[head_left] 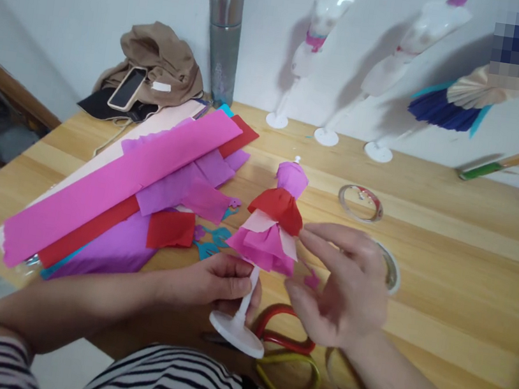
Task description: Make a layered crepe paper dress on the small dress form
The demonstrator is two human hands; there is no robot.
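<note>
A miniature dress-form mannequin on a white round-based stand is held tilted above the table. It wears a paper dress with a purple bodice, a red layer, a pale pink layer and a magenta skirt. My left hand is closed around the stand's white pole, below the skirt. Beside the skirt's right edge is my right hand, fingers apart and nothing between them. Whether its fingertips touch the paper I cannot tell. Scissors with one red and one yellow handle lie under the stand, partly hidden.
Crepe paper strips in pink, red and purple cover the left, with small cut pieces. Tape rolls lie right. Along the wall stand white mannequins, a blue pleated dress, a thermos, brown cloth and a phone.
</note>
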